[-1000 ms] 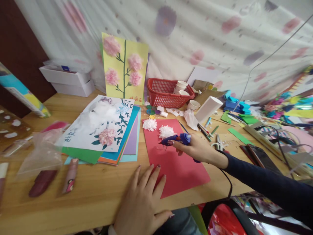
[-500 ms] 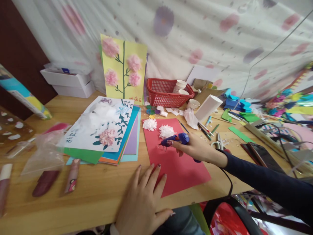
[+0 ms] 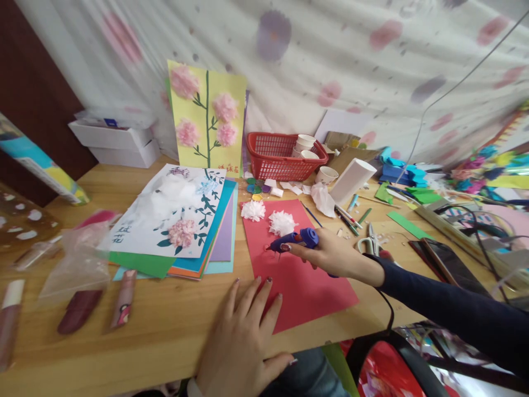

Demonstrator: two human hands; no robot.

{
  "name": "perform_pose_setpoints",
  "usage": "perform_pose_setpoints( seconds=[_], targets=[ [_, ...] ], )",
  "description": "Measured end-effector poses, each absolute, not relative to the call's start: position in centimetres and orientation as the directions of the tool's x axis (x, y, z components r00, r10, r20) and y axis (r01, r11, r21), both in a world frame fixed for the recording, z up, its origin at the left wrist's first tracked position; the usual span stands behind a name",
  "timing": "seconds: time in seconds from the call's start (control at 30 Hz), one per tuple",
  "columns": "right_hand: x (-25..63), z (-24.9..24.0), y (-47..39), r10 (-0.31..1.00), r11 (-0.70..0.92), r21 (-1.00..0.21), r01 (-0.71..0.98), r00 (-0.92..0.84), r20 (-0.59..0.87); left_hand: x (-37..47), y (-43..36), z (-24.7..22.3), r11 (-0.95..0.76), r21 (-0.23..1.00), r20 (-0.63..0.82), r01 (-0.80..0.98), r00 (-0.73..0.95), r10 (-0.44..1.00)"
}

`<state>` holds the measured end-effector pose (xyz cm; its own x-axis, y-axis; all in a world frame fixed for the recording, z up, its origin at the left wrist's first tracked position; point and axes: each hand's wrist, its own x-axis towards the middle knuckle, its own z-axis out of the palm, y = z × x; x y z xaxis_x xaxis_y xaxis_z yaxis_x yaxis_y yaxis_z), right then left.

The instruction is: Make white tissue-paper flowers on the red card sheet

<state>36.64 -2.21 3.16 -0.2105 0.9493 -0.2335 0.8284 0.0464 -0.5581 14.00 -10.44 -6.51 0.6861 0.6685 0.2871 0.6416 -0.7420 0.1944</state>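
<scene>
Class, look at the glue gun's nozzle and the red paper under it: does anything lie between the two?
Nothing visible does. The right hand holds the glue gun with its nozzle over bare red paper; the white paper flowers lie just beyond it.

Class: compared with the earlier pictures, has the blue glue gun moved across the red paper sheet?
No: the blue glue gun has kept its place beside the white paper flower.

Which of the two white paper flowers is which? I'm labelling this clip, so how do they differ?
The left flower lies at the red sheet's top left corner, over its edge; the right flower lies fully on the sheet. The left flower sits farther from the blue glue gun; the right flower sits just beyond its nozzle, near the right hand. The left looks slightly smaller. Both are white, fluffy and untouched.
</scene>
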Motion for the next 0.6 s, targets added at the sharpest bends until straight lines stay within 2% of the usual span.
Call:
perform_pose_setpoints(
  seconds=[0.17,0.37,0.6],
  targets=[
    [36.94,3.09,-2.31,0.943,0.051,-0.578,0.814,-0.230,-0.240,13.94,-10.42,-6.70,-0.744,0.190,0.293,0.641,0.686,0.666],
    [37.24,3.30,-2.56,0.943,0.029,-0.500,0.865,-0.190,-0.274,13.94,-10.34,-6.67,-0.744,0.182,0.305,0.643,0.682,0.664],
    [37.34,3.75,-2.97,0.948,-0.003,-0.495,0.869,-0.155,-0.278,14.03,-10.45,-6.59,-0.739,0.180,0.324,0.649,0.670,0.668]
  ],
)
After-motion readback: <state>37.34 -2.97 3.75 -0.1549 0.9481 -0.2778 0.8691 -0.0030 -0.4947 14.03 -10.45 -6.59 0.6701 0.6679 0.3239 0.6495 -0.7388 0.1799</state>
